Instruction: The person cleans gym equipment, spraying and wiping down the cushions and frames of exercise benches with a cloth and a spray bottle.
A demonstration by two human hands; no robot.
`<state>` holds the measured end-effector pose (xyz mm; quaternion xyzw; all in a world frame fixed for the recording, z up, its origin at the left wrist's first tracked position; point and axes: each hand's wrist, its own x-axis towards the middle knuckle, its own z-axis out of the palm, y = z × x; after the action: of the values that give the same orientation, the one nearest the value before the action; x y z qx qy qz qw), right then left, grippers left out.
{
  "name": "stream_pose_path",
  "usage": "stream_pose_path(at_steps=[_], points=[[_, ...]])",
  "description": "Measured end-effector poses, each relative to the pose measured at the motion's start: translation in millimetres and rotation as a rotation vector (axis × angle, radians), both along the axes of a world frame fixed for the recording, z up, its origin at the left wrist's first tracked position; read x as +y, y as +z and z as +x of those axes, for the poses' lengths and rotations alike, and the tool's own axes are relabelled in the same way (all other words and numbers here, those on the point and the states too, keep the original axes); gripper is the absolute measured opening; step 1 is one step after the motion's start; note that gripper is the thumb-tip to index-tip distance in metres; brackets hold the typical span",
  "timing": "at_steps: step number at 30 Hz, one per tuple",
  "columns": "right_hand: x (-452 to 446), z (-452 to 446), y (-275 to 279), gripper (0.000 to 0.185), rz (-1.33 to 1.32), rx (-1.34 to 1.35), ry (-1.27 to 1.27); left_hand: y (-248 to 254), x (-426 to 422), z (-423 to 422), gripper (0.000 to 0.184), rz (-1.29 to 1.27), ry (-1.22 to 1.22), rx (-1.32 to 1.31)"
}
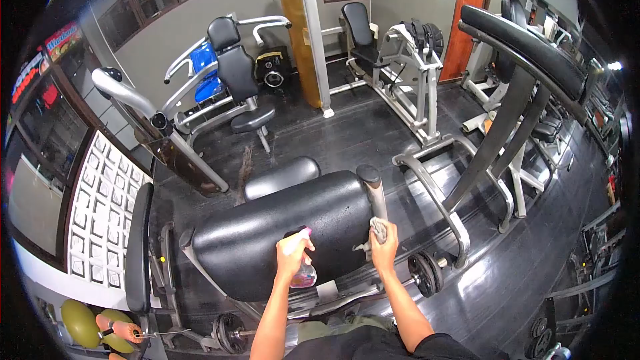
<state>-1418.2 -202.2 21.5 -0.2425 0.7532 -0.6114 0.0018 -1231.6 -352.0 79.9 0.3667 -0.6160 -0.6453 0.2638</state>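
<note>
A spray bottle (304, 276) with a pink and white top and a clear body is held upright in my left hand (291, 257), over the front part of a black padded bench (280, 227). Bunched in my right hand (385, 248) is a grey cloth (379, 229), beside the bench's right edge and near its metal post. The cloth's lower end hangs to the left of the hand. Small wet-looking specks and light reflections show on the black padding.
A barbell with weight plates (425, 274) lies between me and the bench. A smaller black pad (283, 179) is just beyond it. Exercise machines stand ahead, with a tall inclined one (497, 140) at right. Green balls (80, 323) are at lower left.
</note>
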Motion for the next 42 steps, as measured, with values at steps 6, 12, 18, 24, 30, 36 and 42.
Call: stream_pose_path(at_steps=[6,12,18,24,30,36,42], points=[[-7.2,-26.1,13.7,0.03,0.037,0.033,0.069,-8.0,-4.9,2.6,0.024,-0.019,-0.041,0.015],[-42.7,-47.1,49.5,0.029,-0.045,0.091,0.096,-6.4,-4.9,3.4,0.026,-0.029,-0.036,0.015],[-10.4,-16.4,12.2,0.031,-0.058,0.055,0.084,-10.4,-5.5,4.2,0.028,-0.042,-0.026,0.01],[29.3,11.7,-30.1,0.036,0.055,0.096,0.107,-9.4,-4.3,4.2,0.027,-0.035,-0.019,0.035],[2.5,-9.7,4.4,0.038,0.004,0.101,0.075,-9.5,-6.8,4.9,0.031,-0.052,-0.044,0.014],[-2.3,0.7,-0.2,0.042,0.003,0.192,0.091,2.0,-1.3,2.8,0.026,0.0,-0.012,0.033],[35.2,28.8,-34.4,0.046,0.152,0.245,0.232,-7.7,-5.6,6.0,0.036,-0.056,-0.053,0.015]])
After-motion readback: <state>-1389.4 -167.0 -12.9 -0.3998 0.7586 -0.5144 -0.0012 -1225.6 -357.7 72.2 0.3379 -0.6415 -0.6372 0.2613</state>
